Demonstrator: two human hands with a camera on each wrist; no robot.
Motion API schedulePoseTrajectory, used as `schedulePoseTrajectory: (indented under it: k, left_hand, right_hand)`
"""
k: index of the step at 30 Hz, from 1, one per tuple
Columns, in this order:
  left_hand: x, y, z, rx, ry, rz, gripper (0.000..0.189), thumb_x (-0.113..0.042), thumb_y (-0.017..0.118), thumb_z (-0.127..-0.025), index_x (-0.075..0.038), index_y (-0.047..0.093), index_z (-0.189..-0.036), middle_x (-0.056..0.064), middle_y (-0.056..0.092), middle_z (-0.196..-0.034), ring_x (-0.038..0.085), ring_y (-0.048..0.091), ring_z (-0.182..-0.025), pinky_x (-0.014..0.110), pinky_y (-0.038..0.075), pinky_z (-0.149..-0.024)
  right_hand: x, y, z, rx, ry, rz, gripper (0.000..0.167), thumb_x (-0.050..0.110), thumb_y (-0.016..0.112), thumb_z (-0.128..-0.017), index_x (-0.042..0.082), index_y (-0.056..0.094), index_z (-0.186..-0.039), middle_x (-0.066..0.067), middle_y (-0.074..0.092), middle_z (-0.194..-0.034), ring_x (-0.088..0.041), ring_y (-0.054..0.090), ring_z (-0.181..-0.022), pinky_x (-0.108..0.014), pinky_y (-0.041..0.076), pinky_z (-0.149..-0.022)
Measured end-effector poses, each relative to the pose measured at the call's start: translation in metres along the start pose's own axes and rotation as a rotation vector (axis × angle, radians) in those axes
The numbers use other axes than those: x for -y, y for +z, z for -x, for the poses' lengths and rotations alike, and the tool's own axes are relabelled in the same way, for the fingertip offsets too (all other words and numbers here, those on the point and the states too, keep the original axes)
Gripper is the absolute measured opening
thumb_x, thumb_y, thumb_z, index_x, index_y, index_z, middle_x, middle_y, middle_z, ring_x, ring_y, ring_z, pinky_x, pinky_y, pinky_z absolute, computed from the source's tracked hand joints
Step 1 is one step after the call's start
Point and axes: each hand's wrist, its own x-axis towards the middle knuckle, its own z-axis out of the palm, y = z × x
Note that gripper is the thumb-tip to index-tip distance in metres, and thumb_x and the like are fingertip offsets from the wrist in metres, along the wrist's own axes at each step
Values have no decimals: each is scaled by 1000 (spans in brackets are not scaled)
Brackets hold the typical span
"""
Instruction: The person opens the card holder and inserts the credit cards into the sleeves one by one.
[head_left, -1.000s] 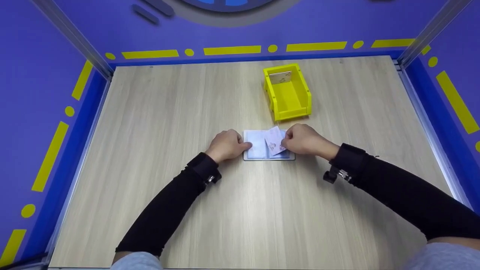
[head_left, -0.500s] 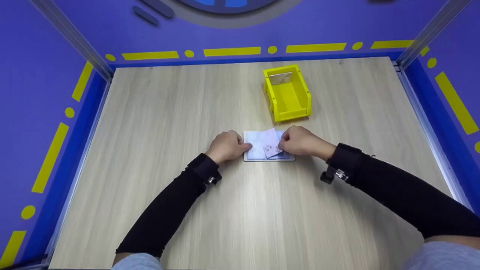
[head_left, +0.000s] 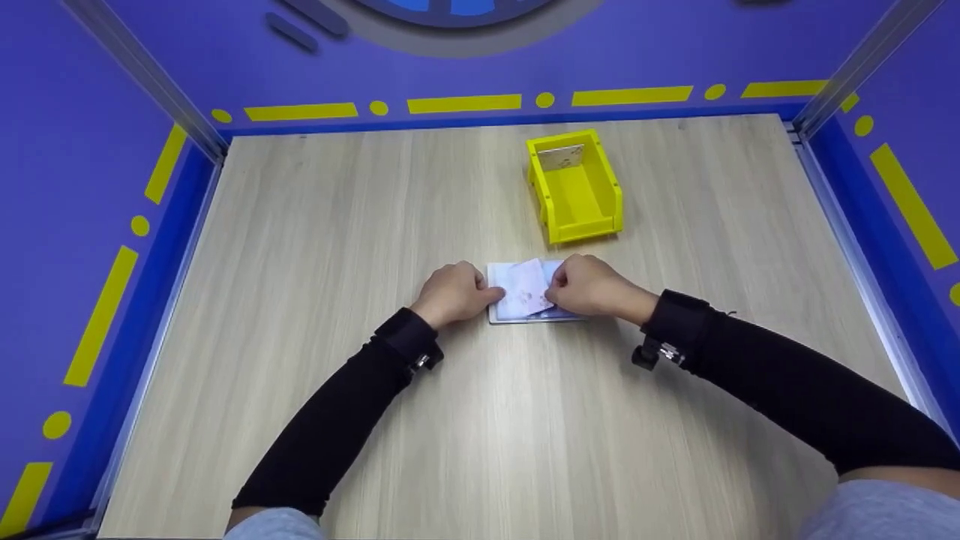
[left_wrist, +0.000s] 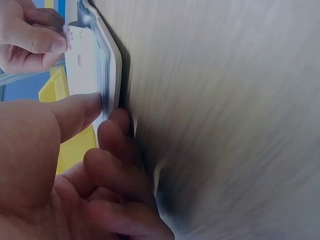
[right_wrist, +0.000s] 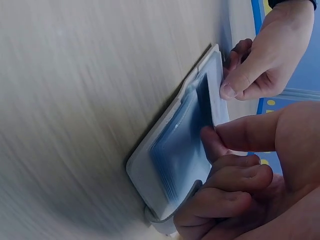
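A card holder with clear plastic sleeves lies spread on the table. My left hand holds its left edge, the thumb on top and the fingers curled at the side. Between thumb and forefinger, my right hand pinches the edge of a pale card with a small pinkish print. The card is tilted over the left part of the holder, close to the left thumb. In the right wrist view, a strap-like tab sticks up at the holder's near end, beside the curled right fingers.
A yellow bin stands on the wooden table just beyond the holder. A white patterned card leans against its back wall. Blue-purple panels with yellow marks border the table at the back and sides.
My right hand has moved left with the card, carrying it from the holder's right part over the left part. The left hand and the bin have stayed where they were.
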Motion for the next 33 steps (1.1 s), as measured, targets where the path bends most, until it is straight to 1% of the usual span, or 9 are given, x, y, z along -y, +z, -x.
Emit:
schedulePoseTrajectory:
  k: [3, 6, 12, 15, 20, 23, 27, 29, 33]
  left_hand:
    - [0, 0, 1, -3, 0, -1, 55, -53, 76, -101, -23, 54, -60, -10, 44, -58, 14, 47, -62, 31, 34, -60]
    - [0, -1, 2, -13, 13, -8, 53, -50, 75, -102, -24, 54, -60, -10, 46, -59, 14, 48, -63, 31, 34, -61]
    - [0, -1, 3, -54, 39, -23, 53, -41, 72, -102, -23, 48, -58, -10, 42, -58, 14, 44, -60, 31, 32, -58]
    - [-1, -1, 3, -50, 40, -14, 53, -39, 72, -102, -23, 48, -58, -10, 42, -58, 13, 43, -58, 30, 31, -57]
    - [-2, -1, 3, -36, 28, -11, 51, -40, 72, -103, -22, 51, -60, -10, 45, -60, 14, 45, -60, 31, 33, -58]
    - [-2, -1, 2, -35, 22, -13, 50, -41, 71, -103, -22, 52, -61, -9, 46, -61, 14, 47, -61, 31, 34, -58]
    - [-2, -1, 1, -21, 8, -8, 50, -42, 71, -103, -23, 51, -61, -8, 46, -61, 15, 47, -61, 31, 34, -59]
    - [-2, 0, 1, -14, 5, -6, 50, -42, 72, -103, -23, 51, -61, -8, 46, -61, 14, 47, -62, 31, 34, -59]
    - [-2, 0, 0, -17, 12, -6, 50, -42, 72, -102, -22, 52, -61, -8, 46, -62, 15, 47, -62, 32, 34, -59]
  right_hand:
    - [0, 1, 0, -7, -7, 0, 31, 28, 71, -102, 9, 76, -78, 6, 51, -64, -17, 52, -69, -33, 39, -68]
    - [1, 1, 1, -20, -19, -1, 30, 27, 71, -102, 8, 77, -78, 7, 50, -64, -17, 52, -70, -33, 39, -68]
    - [4, 1, 1, -27, -42, 18, 28, 25, 71, -100, 8, 78, -78, 7, 50, -63, -17, 52, -70, -32, 39, -68]
    - [7, 3, 1, -14, -34, 24, 28, 26, 71, -102, 8, 80, -82, 6, 54, -67, -18, 54, -73, -33, 40, -70]
    - [10, 6, 0, 6, -10, 20, 28, 28, 70, -104, 9, 81, -87, 2, 59, -74, -19, 57, -77, -34, 43, -72]
    - [13, 7, -1, 11, -9, 24, 30, 28, 70, -105, 12, 78, -82, 3, 56, -71, -18, 55, -72, -33, 43, -69]
    - [16, 10, -2, 18, -32, 47, 34, 27, 69, -105, 15, 69, -73, 5, 50, -67, -16, 51, -66, -32, 40, -64]
    - [18, 11, -3, 25, -49, 65, 35, 27, 68, -105, 16, 66, -72, 4, 50, -67, -16, 51, -64, -31, 39, -63]
    - [22, 13, -4, 42, -82, 117, 33, 26, 65, -106, 14, 68, -75, 2, 52, -69, -17, 51, -66, -31, 39, -63]
